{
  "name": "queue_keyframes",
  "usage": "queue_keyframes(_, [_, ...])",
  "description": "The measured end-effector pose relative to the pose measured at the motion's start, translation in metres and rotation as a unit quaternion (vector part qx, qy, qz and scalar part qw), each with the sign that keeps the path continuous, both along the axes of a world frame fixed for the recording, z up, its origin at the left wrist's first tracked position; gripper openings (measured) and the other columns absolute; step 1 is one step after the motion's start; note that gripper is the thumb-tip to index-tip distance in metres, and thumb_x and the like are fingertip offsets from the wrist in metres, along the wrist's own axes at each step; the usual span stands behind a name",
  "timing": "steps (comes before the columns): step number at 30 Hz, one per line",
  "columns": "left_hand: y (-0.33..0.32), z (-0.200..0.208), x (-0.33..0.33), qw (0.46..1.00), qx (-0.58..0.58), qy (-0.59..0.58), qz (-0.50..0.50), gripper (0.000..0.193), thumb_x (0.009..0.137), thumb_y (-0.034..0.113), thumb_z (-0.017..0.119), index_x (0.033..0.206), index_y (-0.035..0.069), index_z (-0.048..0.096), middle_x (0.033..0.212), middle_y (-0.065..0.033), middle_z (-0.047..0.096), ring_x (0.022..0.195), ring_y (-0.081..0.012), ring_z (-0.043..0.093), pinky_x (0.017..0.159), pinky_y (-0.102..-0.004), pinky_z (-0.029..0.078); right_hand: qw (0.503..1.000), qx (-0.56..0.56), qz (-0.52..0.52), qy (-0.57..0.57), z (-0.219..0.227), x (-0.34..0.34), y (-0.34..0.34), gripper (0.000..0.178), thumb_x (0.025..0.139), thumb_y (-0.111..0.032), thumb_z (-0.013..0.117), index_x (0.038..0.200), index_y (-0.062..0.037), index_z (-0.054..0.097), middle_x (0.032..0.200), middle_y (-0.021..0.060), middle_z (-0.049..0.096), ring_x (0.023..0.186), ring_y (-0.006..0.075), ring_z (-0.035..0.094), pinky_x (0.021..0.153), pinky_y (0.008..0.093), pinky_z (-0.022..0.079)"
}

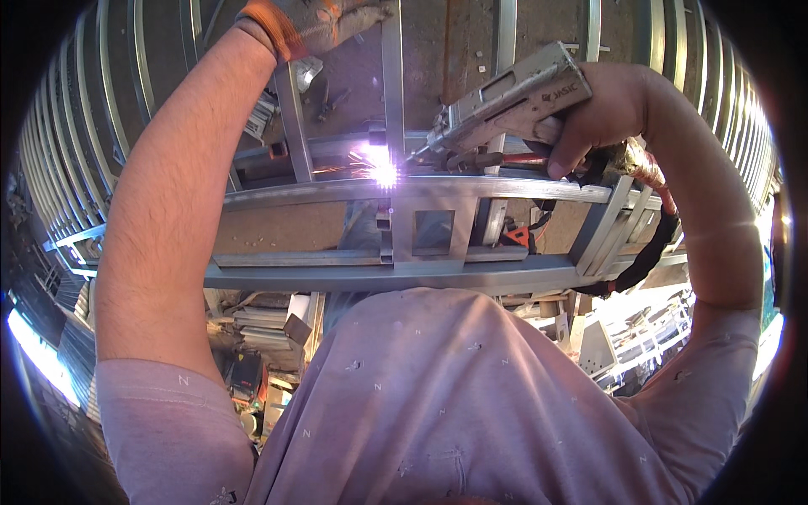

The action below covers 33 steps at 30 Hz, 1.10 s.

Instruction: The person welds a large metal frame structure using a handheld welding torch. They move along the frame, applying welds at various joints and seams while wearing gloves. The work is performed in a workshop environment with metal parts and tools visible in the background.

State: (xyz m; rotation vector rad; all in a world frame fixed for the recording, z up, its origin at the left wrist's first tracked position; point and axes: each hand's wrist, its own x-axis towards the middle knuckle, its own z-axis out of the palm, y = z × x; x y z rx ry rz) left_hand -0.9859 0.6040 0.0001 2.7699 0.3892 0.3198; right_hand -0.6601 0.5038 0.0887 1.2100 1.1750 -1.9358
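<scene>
My right hand (602, 105) is wrapped round a grey pistol-shaped welding gun (513, 97), its nozzle pointing left and down. Just beyond the nozzle a bright violet-white welding arc (385, 174) throws sparks to the left. The glare hides the joint, where an upright square metal tube (393, 76) meets a long horizontal rail (522, 185). At the top edge my left hand (324, 25), in a worn orange-and-grey work glove, closes on the upper part of that upright tube; part of the hand is cut off by the picture's edge.
A flat plate with a square opening (404, 231) joins the rail to a lower beam (337, 278). A black cable (648, 261) hangs below my right wrist. More metal bars (101, 109) stand at both sides. Scrap pieces and tools (252, 328) lie below the frame.
</scene>
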Motion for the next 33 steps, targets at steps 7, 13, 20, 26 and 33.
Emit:
queue_keyframes(7, [0.001, 0.000, 0.000, 1.000, -0.001, 0.000, -0.003, 0.044, 0.097, 0.027, 0.076, 0.140, 0.022, 0.072, 0.150, -0.0063, 0.069, 0.150, -0.0375, 0.058, 0.128, -0.0615, 0.039, 1.000, 0.011, -0.002, -0.005, 0.004, 0.002, 0.001, 0.052, 0.073, -0.003, 0.095, 0.123, 0.0017, 0.080, 0.100, 0.0133, 0.082, 0.083, 0.0218, 0.078, 0.076, 0.0373, 0.063])
queue_keyframes(13, [0.002, 0.000, -0.001, 1.000, 0.000, 0.003, -0.004, 0.044, 0.097, 0.027, 0.076, 0.141, 0.022, 0.072, 0.150, -0.0062, 0.069, 0.150, -0.0375, 0.058, 0.128, -0.0615, 0.039, 1.000, 0.010, -0.029, 0.006, 0.005, 0.006, -0.001, 0.048, 0.072, -0.002, 0.095, 0.118, 0.0016, 0.080, 0.097, 0.0115, 0.081, 0.081, 0.0213, 0.076, 0.074, 0.0371, 0.062])
queue_keyframes(20, [0.001, 0.000, -0.002, 1.000, 0.003, 0.005, -0.006, 0.044, 0.097, 0.027, 0.076, 0.141, 0.022, 0.072, 0.151, -0.0061, 0.069, 0.150, -0.0375, 0.057, 0.129, -0.0616, 0.039, 0.999, 0.011, -0.034, 0.027, 0.000, 0.007, -0.003, 0.045, 0.072, -0.003, 0.095, 0.115, 0.0019, 0.081, 0.097, 0.0115, 0.081, 0.083, 0.0210, 0.076, 0.076, 0.0377, 0.062])
queue_keyframes(26, [0.001, 0.001, -0.001, 1.000, 0.003, 0.007, -0.005, 0.045, 0.097, 0.027, 0.076, 0.141, 0.022, 0.072, 0.151, -0.0061, 0.068, 0.150, -0.0376, 0.057, 0.129, -0.0617, 0.039, 0.999, 0.021, -0.022, 0.009, 0.003, 0.007, -0.003, 0.044, 0.072, -0.003, 0.095, 0.114, 0.0010, 0.081, 0.098, 0.0111, 0.081, 0.086, 0.0214, 0.076, 0.080, 0.0387, 0.061])
queue_keyframes(33, [0.002, 0.001, -0.001, 1.000, 0.005, 0.008, -0.005, 0.045, 0.097, 0.027, 0.076, 0.142, 0.022, 0.072, 0.151, -0.0060, 0.068, 0.150, -0.0376, 0.057, 0.129, -0.0617, 0.038, 0.999, 0.040, -0.007, 0.012, 0.005, 0.010, -0.003, 0.046, 0.072, -0.005, 0.096, 0.115, 0.0007, 0.081, 0.099, 0.0111, 0.082, 0.085, 0.0213, 0.076, 0.078, 0.0387, 0.061])
